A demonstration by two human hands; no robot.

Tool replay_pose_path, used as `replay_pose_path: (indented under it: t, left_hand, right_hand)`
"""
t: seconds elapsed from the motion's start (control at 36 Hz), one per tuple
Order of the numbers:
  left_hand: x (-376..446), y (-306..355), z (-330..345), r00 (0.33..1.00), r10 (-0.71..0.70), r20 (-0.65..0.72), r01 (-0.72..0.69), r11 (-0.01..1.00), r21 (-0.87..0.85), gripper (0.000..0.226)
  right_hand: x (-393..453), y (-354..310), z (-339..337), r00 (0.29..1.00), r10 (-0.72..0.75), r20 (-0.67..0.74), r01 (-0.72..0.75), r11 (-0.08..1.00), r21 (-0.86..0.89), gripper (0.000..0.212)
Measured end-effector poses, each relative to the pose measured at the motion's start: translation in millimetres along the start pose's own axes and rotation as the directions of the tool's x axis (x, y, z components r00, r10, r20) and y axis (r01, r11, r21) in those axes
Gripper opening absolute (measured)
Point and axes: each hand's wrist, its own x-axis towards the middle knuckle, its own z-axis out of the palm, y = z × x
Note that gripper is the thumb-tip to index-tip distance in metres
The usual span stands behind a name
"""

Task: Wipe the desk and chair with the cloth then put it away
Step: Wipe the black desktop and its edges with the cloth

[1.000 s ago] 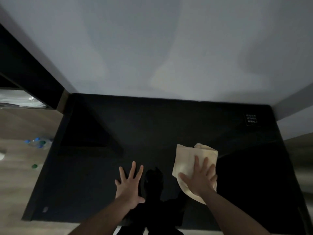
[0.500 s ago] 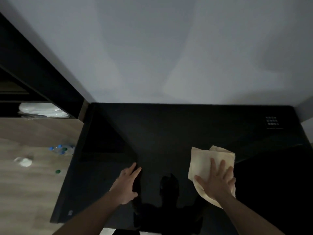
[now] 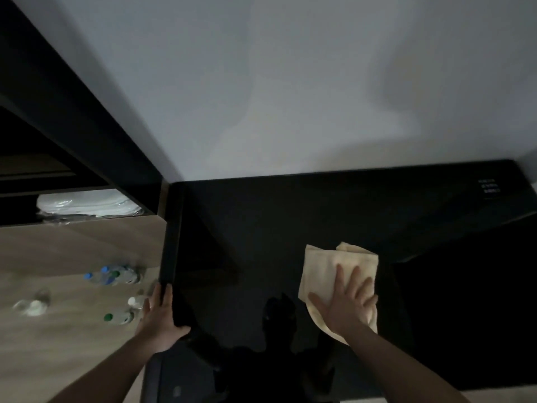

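Cloth [image 3: 334, 266]: cream, folded, lying flat on the glossy black desk [image 3: 290, 222], right of the desk's centre. Right hand [image 3: 347, 303] rests on the cloth's near half, palm down, fingers spread and pressed flat; nothing is pinched. Left hand [image 3: 161, 318] sits at the desk's left edge, fingers curled over the side face and thumb on the top surface, clasping the edge. Left of the desk, plastic bottles [image 3: 116, 276] lie scattered on the wooden floor [image 3: 58, 338]. Further left of the desk, a dark shelf unit [image 3: 87, 135] carries a white wrapped bundle [image 3: 87, 203]. A pale wall [image 3: 290, 82] stands behind the desk.
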Motion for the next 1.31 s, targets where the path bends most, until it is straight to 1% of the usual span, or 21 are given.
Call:
replay_pose_path:
  t: [0.06, 0.11, 0.22, 0.31, 0.42, 0.53, 0.61, 0.67, 0.72, 0.78, 0.86, 0.92, 0.97, 1.03, 1.06, 1.08, 1.14, 1.19, 1.25, 1.28, 1.31]
  left_hand:
    - [7.1, -18.8, -1.8, 1.000, 0.020, 0.021, -0.018, 0.997, -0.069, 0.136]
    - [9.8, -27.7, -2.0, 0.996, 0.078, 0.038, -0.072, 0.987, -0.145, 0.138]
    - [8.4, -30.6, -1.1, 0.991, 0.131, -0.018, -0.132, 0.982, -0.138, 0.135]
    - [8.9, -36.9, -3.5, 0.988, 0.153, -0.016, -0.154, 0.978, -0.138, 0.133]
    - [14.4, -50.2, -2.8, 0.981, 0.195, 0.024, -0.183, 0.952, -0.243, 0.130]
    - [21.0, -66.1, -3.9, 0.979, 0.197, 0.054, -0.168, 0.924, -0.343, 0.121]
    - [37.7, -89.8, 3.6, 0.971, 0.231, 0.067, -0.174, 0.867, -0.467, 0.122]
    - [43.5, -97.8, 6.3, 0.966, 0.249, 0.076, -0.174, 0.833, -0.525, 0.114]
    - [36.2, -94.1, -1.9, 0.964, 0.255, 0.077, -0.171, 0.815, -0.554, 0.108]
    - [33.4, -92.7, -5.7, 0.959, 0.258, 0.114, -0.149, 0.805, -0.574, 0.103]
    - [27.3, -94.8, -12.3, 0.960, 0.233, 0.157, -0.097, 0.799, -0.594, 0.098]
    - [20.2, -94.5, -17.3, 0.971, 0.219, 0.100, -0.134, 0.834, -0.536, 0.102]
    - [12.8, -93.1, -18.8, 0.964, 0.260, -0.058, -0.263, 0.896, -0.357, 0.097]
    - [6.9, -86.3, -19.2, 0.899, 0.384, -0.212, -0.424, 0.885, -0.195, 0.093]
    - [4.7, -80.6, -19.0, 0.849, 0.461, -0.256, -0.503, 0.855, -0.128, 0.092]
    - [5.7, -77.0, -15.9, 0.803, 0.535, -0.264, -0.569, 0.819, -0.071, 0.090]
    - [5.6, -65.9, -12.4, 0.761, 0.624, -0.177, -0.627, 0.777, 0.043, 0.092]
    - [7.9, -53.4, -9.0, 0.746, 0.663, -0.068, -0.647, 0.745, 0.163, 0.094]
    - [10.8, -37.0, -7.3, 0.714, 0.700, -0.032, -0.675, 0.699, 0.238, 0.100]
    - [13.2, -27.9, -7.7, 0.714, 0.701, -0.004, -0.678, 0.692, 0.248, 0.102]
    - [16.7, -19.4, -8.7, 0.732, 0.681, 0.034, -0.665, 0.702, 0.256, 0.105]
  right_hand:
    - [-8.7, -29.4, 8.0, 1.000, -0.001, -0.002, 0.001, 1.000, 0.007, 0.112]
    - [-17.7, -57.3, 14.3, 1.000, -0.003, -0.001, 0.003, 1.000, 0.010, 0.112]
    - [-34.2, -108.4, 22.6, 1.000, -0.030, 0.003, 0.030, 1.000, 0.005, 0.110]
    - [-46.7, -144.4, 28.6, 0.998, -0.060, 0.017, 0.060, 0.998, 0.001, 0.110]
    - [-62.2, -190.5, 39.8, 0.994, -0.109, 0.011, 0.109, 0.994, 0.024, 0.110]
    - [-73.9, -228.6, 48.1, 0.988, -0.152, 0.001, 0.152, 0.988, 0.008, 0.107]
    - [-80.0, -254.1, 53.7, 0.982, -0.189, 0.010, 0.189, 0.982, -0.005, 0.105]
    - [-84.9, -269.7, 57.5, 0.975, -0.221, 0.011, 0.221, 0.975, 0.009, 0.105]
    - [-89.2, -283.7, 61.3, 0.966, -0.257, 0.013, 0.257, 0.966, 0.015, 0.105]
    - [-93.0, -296.1, 63.6, 0.954, -0.297, 0.025, 0.297, 0.955, 0.025, 0.104]
    - [-96.2, -306.0, 61.8, 0.929, -0.370, 0.035, 0.366, 0.927, 0.087, 0.107]
    - [-95.1, -306.0, 59.6, 0.907, -0.417, 0.054, 0.407, 0.904, 0.133, 0.106]
    - [-92.3, -299.4, 56.0, 0.884, -0.463, 0.064, 0.445, 0.876, 0.184, 0.100]
    - [-91.9, -285.2, 48.7, 0.871, -0.491, 0.028, 0.469, 0.846, 0.255, 0.094]
    - [-92.8, -275.3, 45.1, 0.871, -0.491, -0.005, 0.471, 0.833, 0.289, 0.090]
    - [-94.7, -263.6, 41.8, 0.879, -0.475, -0.043, 0.463, 0.829, 0.313, 0.086]
    - [-98.8, -236.7, 40.0, 0.904, -0.411, -0.120, 0.426, 0.840, 0.336, 0.078]
    - [-101.0, -208.6, 45.4, 0.923, -0.352, -0.157, 0.385, 0.861, 0.332, 0.073]
    - [-101.1, -183.8, 54.3, 0.940, -0.309, -0.147, 0.341, 0.887, 0.311, 0.071]
    - [-101.6, -172.4, 58.9, 0.949, -0.284, -0.135, 0.313, 0.901, 0.301, 0.071]
    - [-102.4, -161.8, 63.5, 0.959, -0.256, -0.119, 0.281, 0.915, 0.289, 0.071]
